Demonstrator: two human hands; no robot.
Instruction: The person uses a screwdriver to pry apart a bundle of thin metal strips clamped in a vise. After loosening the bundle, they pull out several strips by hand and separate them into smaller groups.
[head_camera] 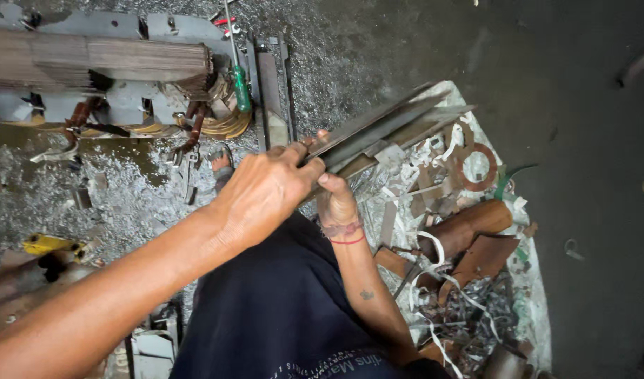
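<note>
Between the two hands, a bundle of thin grey metal strips (385, 130) is held edge-up and slanted, its far end rising up and away to the right over a heap of scrap. Its near end is pinched from both sides: the left hand (262, 196) is closed over the top, fingers curled onto the upper edges, while the right hand (336, 203) comes up from below with fingers wrapped round the underside, so the loose strips stay squared together rather than fanning apart. A red thread bracelet (346, 235) circles the right wrist. Beyond the left hand, on the gritty floor, lies a partly stripped transformer core (104, 63), its stacked brown laminations laid flat and copper windings showing at its near side; a green-handled screwdriver (241, 84) rests against its right end, just beyond the left hand's knuckles. To the right of the right hand, a sack or sheet (539, 281) spread on the floor catches the discards: brown paper tubes (469, 224), a brown ring (476, 166), pale tape curls and metal shavings. Near the left forearm, low at the left edge, sits a yellow object (48, 244), too blurred to identify.
</note>
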